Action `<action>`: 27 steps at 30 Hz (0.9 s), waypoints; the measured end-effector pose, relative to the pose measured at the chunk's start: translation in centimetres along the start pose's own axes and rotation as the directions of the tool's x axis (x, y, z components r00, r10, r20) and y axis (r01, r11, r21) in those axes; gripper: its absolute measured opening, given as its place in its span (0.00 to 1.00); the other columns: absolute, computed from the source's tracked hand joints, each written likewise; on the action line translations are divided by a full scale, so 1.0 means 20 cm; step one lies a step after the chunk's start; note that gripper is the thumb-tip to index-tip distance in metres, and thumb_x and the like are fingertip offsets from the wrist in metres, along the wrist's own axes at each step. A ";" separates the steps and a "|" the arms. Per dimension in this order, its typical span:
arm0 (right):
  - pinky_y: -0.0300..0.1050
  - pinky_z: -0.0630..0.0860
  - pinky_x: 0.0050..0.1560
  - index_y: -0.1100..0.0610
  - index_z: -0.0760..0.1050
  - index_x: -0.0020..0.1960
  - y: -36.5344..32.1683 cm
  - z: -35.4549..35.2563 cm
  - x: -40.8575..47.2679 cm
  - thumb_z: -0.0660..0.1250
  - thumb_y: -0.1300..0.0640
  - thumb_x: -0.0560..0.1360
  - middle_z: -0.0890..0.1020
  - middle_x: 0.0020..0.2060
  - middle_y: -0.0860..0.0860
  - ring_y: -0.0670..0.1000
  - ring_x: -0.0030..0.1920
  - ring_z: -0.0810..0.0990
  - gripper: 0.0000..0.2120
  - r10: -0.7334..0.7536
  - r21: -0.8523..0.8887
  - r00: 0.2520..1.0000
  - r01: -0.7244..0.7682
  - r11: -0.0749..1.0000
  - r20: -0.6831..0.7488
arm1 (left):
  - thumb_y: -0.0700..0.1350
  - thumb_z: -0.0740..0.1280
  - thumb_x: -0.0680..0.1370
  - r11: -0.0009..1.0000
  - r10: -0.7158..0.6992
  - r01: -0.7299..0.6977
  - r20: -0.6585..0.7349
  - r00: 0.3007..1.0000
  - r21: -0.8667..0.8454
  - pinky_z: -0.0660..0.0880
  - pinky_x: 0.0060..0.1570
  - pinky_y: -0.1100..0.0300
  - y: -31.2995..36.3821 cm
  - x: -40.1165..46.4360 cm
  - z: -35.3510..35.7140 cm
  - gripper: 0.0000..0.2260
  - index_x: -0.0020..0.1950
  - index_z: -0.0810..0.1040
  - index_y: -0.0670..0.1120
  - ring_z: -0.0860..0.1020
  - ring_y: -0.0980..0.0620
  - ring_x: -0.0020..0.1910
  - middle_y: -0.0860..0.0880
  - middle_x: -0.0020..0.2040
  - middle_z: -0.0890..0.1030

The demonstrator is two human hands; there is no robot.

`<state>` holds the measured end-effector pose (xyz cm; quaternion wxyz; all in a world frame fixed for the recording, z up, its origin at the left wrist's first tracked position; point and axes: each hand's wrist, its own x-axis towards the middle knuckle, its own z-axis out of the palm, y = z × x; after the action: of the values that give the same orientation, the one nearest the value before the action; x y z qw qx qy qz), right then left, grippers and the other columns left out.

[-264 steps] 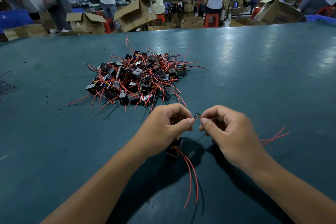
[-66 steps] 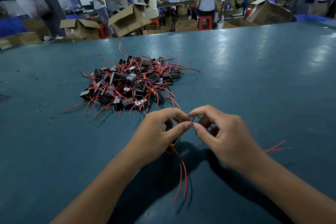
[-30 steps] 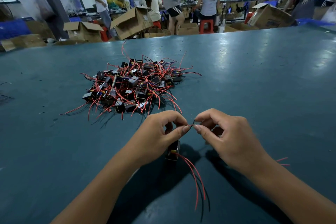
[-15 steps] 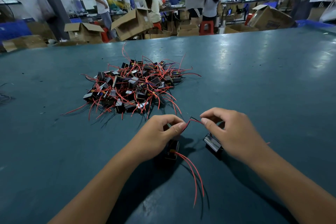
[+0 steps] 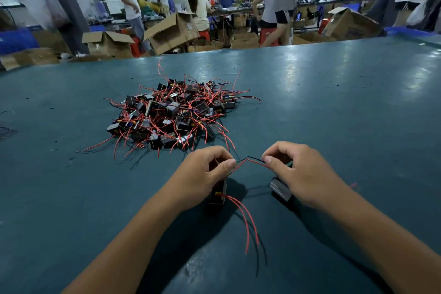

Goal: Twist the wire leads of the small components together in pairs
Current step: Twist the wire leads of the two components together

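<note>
Presently, joined leads [image 5: 248,161] strung between the two hands, just above the teal counter [image 5: 334,102]. Long axis of the span: left to right across the view, peaking at a small kink roughly midway, where the red and black strands meet. Left hand [image 5: 205,174]: fingers curled, thumb [image 5: 228,165] and forefinger clamped together on the left end of the span. Right hand [image 5: 303,172]: fingers curled likewise, thumb [image 5: 270,162] pinching the right end. Both hands about equally near the kink; neither has the advantage of reach.

Left component [image 5: 217,194]: a small dark block below the left palm, partly hidden, standing on or just above the counter; which, not determinable. Two free red leads [image 5: 248,219] trailing from it toward the viewer, a dark strand beside them. Right component [image 5: 280,189]: tucked under the right palm, one grey face visible, tilted. A short red tip [image 5: 352,184] showing past the right wrist.

Judged stage: one pair appears joined at the kink; tightness of the twist too small to confirm. Probable next move: setting the pair aside, or twisting further about the span's own left-right axis. Risk: a pull along that axis may loosen the joint.

Unworked pile of components [image 5: 171,114] beyond the hands, nearer the left hand, well apart from both.
</note>
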<state>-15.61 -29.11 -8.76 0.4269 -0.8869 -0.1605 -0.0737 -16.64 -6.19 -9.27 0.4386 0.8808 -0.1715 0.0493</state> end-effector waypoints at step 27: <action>0.36 0.69 0.43 0.48 0.75 0.51 -0.05 -0.05 -0.06 0.73 0.47 0.73 0.77 0.46 0.44 0.43 0.43 0.74 0.11 0.109 -0.272 0.990 -0.081 0.959 0.091 | 0.54 0.68 0.71 0.974 -0.164 0.185 0.163 0.973 -0.127 0.71 0.26 0.62 0.03 -0.02 0.02 0.08 0.46 0.79 0.53 0.77 0.50 0.26 0.50 0.34 0.81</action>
<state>-16.99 -29.56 -7.72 0.2971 -0.9458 -0.1286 -0.0274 -17.22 -6.80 -9.13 0.4884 0.8602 -0.1292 -0.0689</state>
